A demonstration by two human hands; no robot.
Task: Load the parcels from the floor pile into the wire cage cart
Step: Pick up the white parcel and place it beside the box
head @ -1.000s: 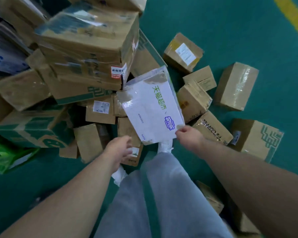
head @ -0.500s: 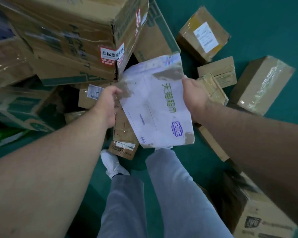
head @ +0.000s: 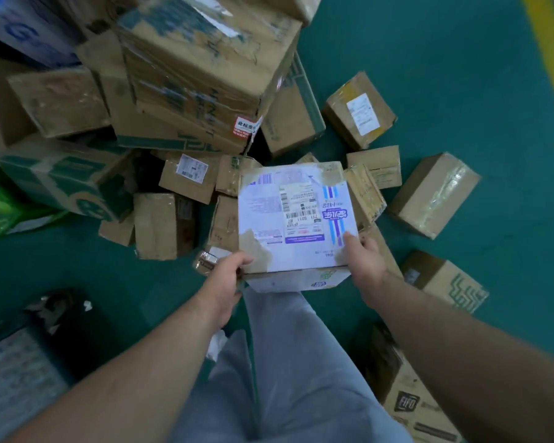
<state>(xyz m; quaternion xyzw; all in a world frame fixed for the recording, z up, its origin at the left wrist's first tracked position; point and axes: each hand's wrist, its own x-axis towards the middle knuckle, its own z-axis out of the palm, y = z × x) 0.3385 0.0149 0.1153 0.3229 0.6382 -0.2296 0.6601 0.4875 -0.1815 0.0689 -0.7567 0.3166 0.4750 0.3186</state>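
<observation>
A flat white parcel box (head: 296, 219) with a shipping label and brown tape patches hangs above the floor in front of me, held level. My left hand (head: 226, 279) grips its near left corner, and my right hand (head: 363, 257) grips its near right corner with the thumb on top. Behind it rises the floor pile of brown cardboard parcels (head: 186, 91). No wire cage cart shows in this view.
Loose small boxes (head: 432, 195) lie scattered on the green floor to the right, and another box (head: 413, 394) sits by my right leg. A green bag (head: 0, 209) lies at far left. A yellow floor line (head: 547, 52) runs at top right. Something dark (head: 61, 324) is at lower left.
The white parcel has been pulled out of the pile, turned over to its label side and brought level toward me. Both hands shifted from its sides to its near corners.
</observation>
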